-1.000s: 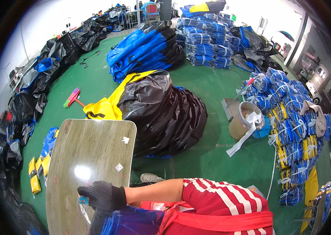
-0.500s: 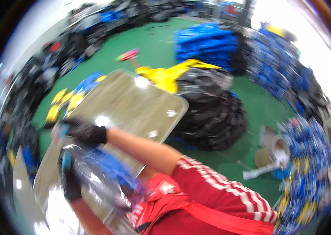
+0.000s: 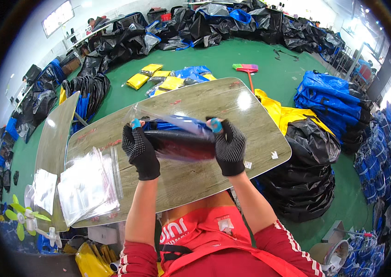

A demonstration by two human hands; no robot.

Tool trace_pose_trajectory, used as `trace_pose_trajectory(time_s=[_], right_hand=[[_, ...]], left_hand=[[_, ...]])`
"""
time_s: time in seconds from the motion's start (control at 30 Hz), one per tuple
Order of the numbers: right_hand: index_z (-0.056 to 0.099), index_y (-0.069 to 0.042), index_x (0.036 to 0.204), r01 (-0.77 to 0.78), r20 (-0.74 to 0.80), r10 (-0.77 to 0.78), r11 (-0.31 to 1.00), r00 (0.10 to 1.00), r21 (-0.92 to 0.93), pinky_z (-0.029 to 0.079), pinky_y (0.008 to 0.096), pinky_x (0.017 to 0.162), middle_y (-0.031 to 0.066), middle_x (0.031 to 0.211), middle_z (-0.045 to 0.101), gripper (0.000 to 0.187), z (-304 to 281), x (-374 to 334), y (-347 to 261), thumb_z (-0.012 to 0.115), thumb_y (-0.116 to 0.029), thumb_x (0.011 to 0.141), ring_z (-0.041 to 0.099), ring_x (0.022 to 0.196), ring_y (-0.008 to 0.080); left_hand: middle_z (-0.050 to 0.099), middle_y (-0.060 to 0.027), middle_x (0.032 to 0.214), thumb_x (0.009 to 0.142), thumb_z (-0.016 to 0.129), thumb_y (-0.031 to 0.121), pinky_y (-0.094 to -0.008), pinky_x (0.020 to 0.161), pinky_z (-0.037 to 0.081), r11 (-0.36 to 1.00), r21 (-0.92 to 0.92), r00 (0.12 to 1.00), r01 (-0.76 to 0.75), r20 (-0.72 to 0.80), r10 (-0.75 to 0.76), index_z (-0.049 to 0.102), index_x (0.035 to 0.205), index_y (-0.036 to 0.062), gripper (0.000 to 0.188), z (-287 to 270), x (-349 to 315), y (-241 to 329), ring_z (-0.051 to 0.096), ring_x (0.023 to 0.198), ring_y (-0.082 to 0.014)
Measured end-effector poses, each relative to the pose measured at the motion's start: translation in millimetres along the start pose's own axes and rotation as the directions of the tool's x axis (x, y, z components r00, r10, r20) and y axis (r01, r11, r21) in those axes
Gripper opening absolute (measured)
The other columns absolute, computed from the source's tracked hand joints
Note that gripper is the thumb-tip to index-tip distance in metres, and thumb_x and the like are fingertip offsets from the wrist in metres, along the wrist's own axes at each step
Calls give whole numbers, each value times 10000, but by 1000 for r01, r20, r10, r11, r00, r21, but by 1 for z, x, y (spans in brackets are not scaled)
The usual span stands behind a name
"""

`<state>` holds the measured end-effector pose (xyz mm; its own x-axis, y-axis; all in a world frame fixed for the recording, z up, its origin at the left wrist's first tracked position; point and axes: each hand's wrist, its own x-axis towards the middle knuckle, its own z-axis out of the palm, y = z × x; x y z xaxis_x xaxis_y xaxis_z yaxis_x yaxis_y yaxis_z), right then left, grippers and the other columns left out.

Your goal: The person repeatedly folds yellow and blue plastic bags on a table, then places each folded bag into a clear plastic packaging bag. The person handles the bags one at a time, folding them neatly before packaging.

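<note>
Between my hands, above the wooden-topped table (image 3: 195, 184), hangs a clear plastic bag (image 3: 170, 119) with a folded black and blue sheet bundle (image 3: 181, 142) in it. My left hand (image 3: 140, 151), in a black dotted glove with blue at a fingertip, pinches the bag's left upper corner. The opposite upper corner is gripped by my right hand (image 3: 230, 148), gloved the same way. The bag's film and the bundle's lower edge are blurred by motion. A stack of flat clear bags (image 3: 88, 187) lies on the table to the left of my left wrist.
Yellow and blue packed bundles (image 3: 171, 83) lie on the green floor beyond the table. To the right stand a black sheet pile (image 3: 297, 184) and a blue pile (image 3: 332, 104). A broom (image 3: 247, 69) leans behind the table. A small green-bladed fan (image 3: 27, 216) is at lower left.
My view has swung leftward and levelled. My hands, earlier close together at the left with the bag hanging toward me, are now apart over the table, the bag spread between them.
</note>
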<state>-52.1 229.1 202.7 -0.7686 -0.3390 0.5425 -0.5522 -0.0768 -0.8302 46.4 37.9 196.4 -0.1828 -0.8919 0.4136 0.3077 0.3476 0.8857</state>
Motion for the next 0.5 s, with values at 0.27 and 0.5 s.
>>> trace_pose_trajectory(time_s=[0.27, 0.5], right_hand=[[655, 54, 1086, -133, 15, 136, 938, 991, 319, 480, 297, 908, 139, 1050, 690, 342, 23, 4, 28, 677, -230, 898, 647, 984, 193], [682, 9, 954, 423, -248, -377, 891, 892, 166, 492, 290, 733, 144, 858, 696, 144, 26, 35, 15, 636, -107, 883, 646, 775, 176]], left_hand=[[676, -121, 880, 995, 498, 216, -294, 757, 461, 998, 51, 999, -44, 29, 43, 634, 948, -15, 272, -4, -7, -13, 629, 823, -180], [693, -143, 963, 969, 524, 184, -315, 795, 477, 986, 122, 993, -117, -13, 120, 660, 1021, -13, 245, -16, 6, 6, 647, 873, -229]])
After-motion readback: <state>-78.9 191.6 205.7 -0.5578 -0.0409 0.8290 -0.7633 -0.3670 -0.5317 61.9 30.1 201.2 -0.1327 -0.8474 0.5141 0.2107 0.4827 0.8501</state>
